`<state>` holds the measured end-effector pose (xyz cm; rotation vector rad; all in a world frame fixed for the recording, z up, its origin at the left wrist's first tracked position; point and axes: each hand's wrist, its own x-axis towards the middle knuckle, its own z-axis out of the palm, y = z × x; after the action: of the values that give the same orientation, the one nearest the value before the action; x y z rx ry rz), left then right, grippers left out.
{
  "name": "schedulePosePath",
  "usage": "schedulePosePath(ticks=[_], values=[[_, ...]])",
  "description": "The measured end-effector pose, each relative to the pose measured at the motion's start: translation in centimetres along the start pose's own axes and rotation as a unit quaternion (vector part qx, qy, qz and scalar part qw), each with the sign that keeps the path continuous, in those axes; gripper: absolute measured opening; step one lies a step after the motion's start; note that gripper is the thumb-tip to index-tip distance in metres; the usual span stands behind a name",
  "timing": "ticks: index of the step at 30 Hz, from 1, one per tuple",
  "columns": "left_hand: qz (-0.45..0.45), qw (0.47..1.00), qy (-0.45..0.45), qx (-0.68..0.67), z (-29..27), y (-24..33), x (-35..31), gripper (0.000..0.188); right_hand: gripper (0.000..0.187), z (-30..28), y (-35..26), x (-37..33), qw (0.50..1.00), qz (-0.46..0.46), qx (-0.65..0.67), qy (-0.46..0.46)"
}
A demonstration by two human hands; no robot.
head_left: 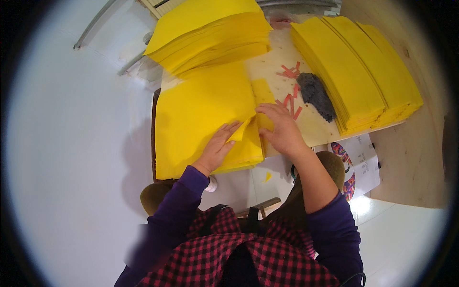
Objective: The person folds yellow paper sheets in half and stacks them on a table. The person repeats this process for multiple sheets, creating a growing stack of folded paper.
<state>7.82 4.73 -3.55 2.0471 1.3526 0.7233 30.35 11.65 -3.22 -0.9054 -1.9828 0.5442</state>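
A thick stack of yellow felt-like sheets (201,105) lies before me at the near left of the table. My left hand (216,147) rests on the top sheet near its right side, with fingers stretched out. Beside those fingertips, a raised fold (243,131) of the sheet stands up. At the stack's right edge is my right hand (281,128), its fingers curved and its thumb apart. Its fingertips are close to the fold, but I cannot tell whether they touch it. A narrow yellow strip (263,91) lies just beyond that hand.
Another tall yellow stack (210,36) stands behind. Long yellow stacks (342,71) lie on the table's right. Between are a dark grey cloth (315,95) and several red strips (289,103). A wooden panel (406,162) rises at right. A yellow scrap (267,177) lies below the table edge.
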Motion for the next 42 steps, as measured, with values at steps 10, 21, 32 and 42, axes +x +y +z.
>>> schedulePosePath(ticks=[10,21,32,42], values=[[0.062,0.998,0.025,0.021,0.3,-1.1,-0.1,0.054,0.029,2.8,-0.4,1.9,0.983,0.029,0.021,-0.178],[-0.064,0.98,0.027,0.188,-5.0,0.6,-4.5,0.057,0.02,3.6,0.3,2.3,0.97,0.164,0.093,-0.153],[-0.159,0.965,0.177,0.11,-12.1,-4.5,-15.6,0.046,0.027,4.2,1.0,2.7,0.952,0.252,0.102,-0.142],[-0.266,0.906,0.26,-0.201,-13.1,-10.1,-18.3,0.025,0.019,4.5,0.6,2.8,0.903,0.3,0.291,-0.104]])
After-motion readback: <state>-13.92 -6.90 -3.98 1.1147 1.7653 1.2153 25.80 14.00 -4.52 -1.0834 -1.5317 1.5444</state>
